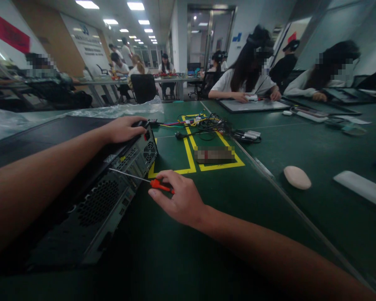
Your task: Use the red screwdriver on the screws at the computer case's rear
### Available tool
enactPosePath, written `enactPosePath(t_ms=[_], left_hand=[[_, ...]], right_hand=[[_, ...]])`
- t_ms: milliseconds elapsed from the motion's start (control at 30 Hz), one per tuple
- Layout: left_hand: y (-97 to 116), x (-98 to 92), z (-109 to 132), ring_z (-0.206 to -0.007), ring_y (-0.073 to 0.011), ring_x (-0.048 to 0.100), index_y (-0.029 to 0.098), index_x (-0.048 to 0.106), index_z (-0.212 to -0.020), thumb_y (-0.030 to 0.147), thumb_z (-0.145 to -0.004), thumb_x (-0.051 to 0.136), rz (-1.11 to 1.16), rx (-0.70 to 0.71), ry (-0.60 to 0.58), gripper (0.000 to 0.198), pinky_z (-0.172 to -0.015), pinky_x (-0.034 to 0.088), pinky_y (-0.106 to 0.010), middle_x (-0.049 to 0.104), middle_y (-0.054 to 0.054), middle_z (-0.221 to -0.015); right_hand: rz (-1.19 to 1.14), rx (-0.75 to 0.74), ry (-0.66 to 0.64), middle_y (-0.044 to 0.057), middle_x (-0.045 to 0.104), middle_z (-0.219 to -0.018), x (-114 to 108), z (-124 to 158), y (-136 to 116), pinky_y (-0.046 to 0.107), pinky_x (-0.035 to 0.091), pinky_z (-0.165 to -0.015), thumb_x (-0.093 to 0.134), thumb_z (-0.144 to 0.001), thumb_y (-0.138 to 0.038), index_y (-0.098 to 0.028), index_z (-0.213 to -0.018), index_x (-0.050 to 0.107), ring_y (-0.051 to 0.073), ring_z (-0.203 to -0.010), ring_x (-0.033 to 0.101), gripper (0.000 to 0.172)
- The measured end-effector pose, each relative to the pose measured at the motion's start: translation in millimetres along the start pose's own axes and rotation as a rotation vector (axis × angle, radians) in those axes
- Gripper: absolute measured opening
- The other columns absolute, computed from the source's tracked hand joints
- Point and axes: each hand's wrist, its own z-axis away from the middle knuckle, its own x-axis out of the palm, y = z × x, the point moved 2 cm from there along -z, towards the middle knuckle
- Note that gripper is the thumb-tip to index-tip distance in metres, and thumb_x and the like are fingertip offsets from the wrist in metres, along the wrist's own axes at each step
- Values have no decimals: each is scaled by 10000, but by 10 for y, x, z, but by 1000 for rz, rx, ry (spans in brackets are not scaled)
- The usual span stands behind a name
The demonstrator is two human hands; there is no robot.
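A black computer case (59,129) lies on its side at the left, its metal back panel (130,167) with vents and ports turned toward the right. My left hand (125,128) rests on the case's top near the far back corner, fingers stretched over the edge. My right hand (183,198) grips a screwdriver (158,185) by its orange-red and black handle. The thin shaft points left, and its tip meets the upper edge of the back panel. Whether a screw sits under the tip is too small to tell.
On the green table (238,196), yellow tape (175,172) marks out rectangles. Tangled cables (214,123) lie behind a blurred-out box (214,155). A pale computer mouse (297,177) and a white bar (363,188) are at the right. Clear plastic film (128,108) lies behind the case. Co-workers sit opposite.
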Motion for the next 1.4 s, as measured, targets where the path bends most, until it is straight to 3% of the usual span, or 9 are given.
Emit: enactPosePath(t_ms=[233,1400], left_hand=[[-10,-10,4,-1492,-475,711,334,727,-1717,749,-913,604,8,1,3,913,-1327,514,-570,790,-82,-1638],[-15,-6,6,-1496,-487,707,305,736,-1702,780,-923,598,-5,-9,4,923,-1323,510,-565,763,-105,-1676]], right_hand=[[26,8,-35,86,886,-1208,10,-22,17,421,643,-963,711,-1127,-441,-266,-1268,721,258,-1089,844,224],[25,21,-18,92,894,-1217,-6,-20,1,415,632,-942,706,-1139,-476,-265,-1283,735,260,-1100,853,256]])
